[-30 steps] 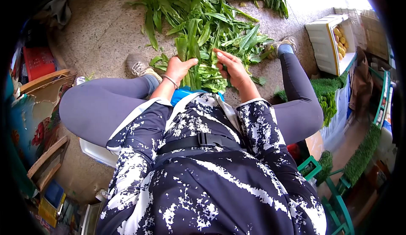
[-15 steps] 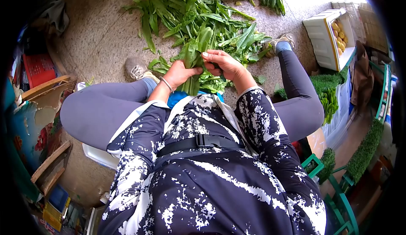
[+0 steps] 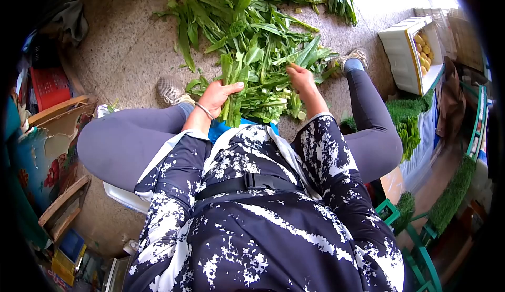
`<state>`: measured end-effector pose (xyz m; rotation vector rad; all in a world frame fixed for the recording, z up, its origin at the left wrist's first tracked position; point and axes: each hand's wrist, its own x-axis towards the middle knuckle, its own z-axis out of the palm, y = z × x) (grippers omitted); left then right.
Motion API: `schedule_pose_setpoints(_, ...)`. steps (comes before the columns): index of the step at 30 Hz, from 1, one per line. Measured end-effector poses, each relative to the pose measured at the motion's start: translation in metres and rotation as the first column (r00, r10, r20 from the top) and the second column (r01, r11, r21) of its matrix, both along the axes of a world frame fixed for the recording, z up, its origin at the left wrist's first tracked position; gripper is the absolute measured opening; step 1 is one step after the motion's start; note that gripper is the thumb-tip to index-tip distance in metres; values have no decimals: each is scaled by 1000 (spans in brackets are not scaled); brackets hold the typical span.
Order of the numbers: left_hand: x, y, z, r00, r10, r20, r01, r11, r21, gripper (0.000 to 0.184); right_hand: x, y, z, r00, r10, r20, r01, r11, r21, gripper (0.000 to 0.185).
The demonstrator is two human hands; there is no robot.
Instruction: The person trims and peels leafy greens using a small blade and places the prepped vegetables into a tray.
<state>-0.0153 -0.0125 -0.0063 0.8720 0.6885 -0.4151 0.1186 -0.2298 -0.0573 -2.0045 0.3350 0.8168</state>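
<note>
My left hand is closed round a small bunch of long green lettuce leaves, its thumb lying across them. The bunch stands tilted up, its lower end above something blue between my legs. To the right, my right hand is in a fist over the leaf pile, beside a broad pointed leaf. What its fingers hold, if anything, is hidden. Loose lettuce leaves lie heaped on the floor in front of me, with pale cut stem ends near my right wrist.
My shoes flank the pile on the speckled floor. A white foam box with yellow round produce stands at right, near artificial grass and a green frame. A red basket and wooden chair parts are at left.
My right hand has moved away from the bunch, to the right and slightly down, and its fingers have curled into a fist. The left hand keeps the leaves, now slightly lower and further left.
</note>
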Motion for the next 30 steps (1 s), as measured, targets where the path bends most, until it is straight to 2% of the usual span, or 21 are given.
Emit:
schedule_pose_setpoints(2, -2, -2, -14, 1000, 14, 25, -15, 1000, 5, 27, 22, -34, -60, 990, 80, 112, -27, 911, -411, 40)
schedule_pose_setpoints(3, -3, -2, -20, 999, 2, 39, -4, 999, 52, 28, 24, -7, 9, 992, 12, -125, -50, 951, -306, 46)
schedule_pose_setpoints(4, -3, -1, -21, 999, -12, 52, 6, 995, 101, 29, 22, 1, 9, 975, -50, -217, 26, 994, -110, 40)
schedule_pose_setpoints(5, -2, -3, -18, 999, -34, 32, 27, 981, 190, 31, 18, 17, 27, 935, -18, -353, 78, 985, 155, 37)
schedule_pose_setpoints(6, -2, -4, -19, 999, -29, 16, 26, 989, 145, 32, 11, 34, 50, 884, 54, -465, 157, 902, 402, 35)
schedule_pose_setpoints(8, 2, -4, -4, 997, -52, -49, 56, 994, 99, 32, -3, 59, 70, 756, 265, -598, 159, 813, 561, 33)
schedule_pose_setpoints(10, 2, -3, -10, 997, -80, -10, 80, 991, 108, 32, -12, 65, 41, 657, 384, -649, 247, 703, 667, 33)
schedule_pose_setpoints(12, 3, -2, -7, 1000, -19, -10, 19, 1000, -24, 30, -16, 66, 40, 848, 326, -419, -47, 832, 552, 36)
schedule_pose_setpoints(13, 3, -2, -7, 998, -38, -53, 37, 999, -21, 29, -18, 68, 40, 890, 273, -366, -97, 896, 433, 34)
schedule_pose_setpoints(14, 3, -2, -9, 994, -60, -92, 59, 998, -18, 29, -18, 59, 25, 922, 330, -201, -258, 913, 315, 32)
schedule_pose_setpoints(15, 0, -3, -16, 996, -38, -79, 38, 999, -6, 28, -16, 44, -3, 912, 407, -54, -395, 905, 156, 39)
schedule_pose_setpoints(16, 1, -3, -18, 996, -5, -84, 4, 1000, -13, 28, -13, 28, -21, 868, 490, 75, -489, 871, -32, 57)
schedule_pose_setpoints(17, 0, -3, -22, 996, 50, -68, -49, 999, 6, 27, -13, 18, -6, 800, 598, -52, -582, 752, -309, 77)
schedule_pose_setpoints(18, 2, -2, -20, 993, 105, -55, -104, 994, 22, 27, -13, 12, 12, 733, 644, -218, -641, 547, -539, 100)
schedule_pose_setpoints(19, 2, -2, -19, 981, 188, -38, -188, 982, 15, 26, -8, 14, 25, 667, 640, -382, -735, 477, -483, 126)
schedule_pose_setpoints(20, -1, 0, -29, 964, 263, -41, -263, 965, 18, 21, -16, 12, 19, 771, 611, -177, -615, 645, -454, 113)
schedule_pose_setpoints(22, 2, 1, -20, 934, 340, -110, -353, 927, -130, 17, -15, 42, 56, 847, 531, -29, -512, 799, -315, 85)
schedule_pose_setpoints(24, 5, 0, -16, 947, 318, -39, -311, 881, -356, 23, -34, 63, 72, 876, 452, 169, -457, 889, -10, 59)
schedule_pose_setpoints(26, 8, -2, -21, 887, 460, -44, -448, 833, -325, 37, -50, 77, 91, 767, 466, 440, -553, 828, 89, 54)
schedule_pose_setpoints(28, 15, -16, 39, 900, 429, 82, -375, 856, -357, 52, -50, 87, 96, 565, 764, 310, -743, 635, -211, 53)
schedule_pose_setpoints(30, 10, -18, 38, 896, 422, 140, -329, 841, -430, 62, -52, 88, 91, 648, 653, 391, -654, 741, -153, 45)
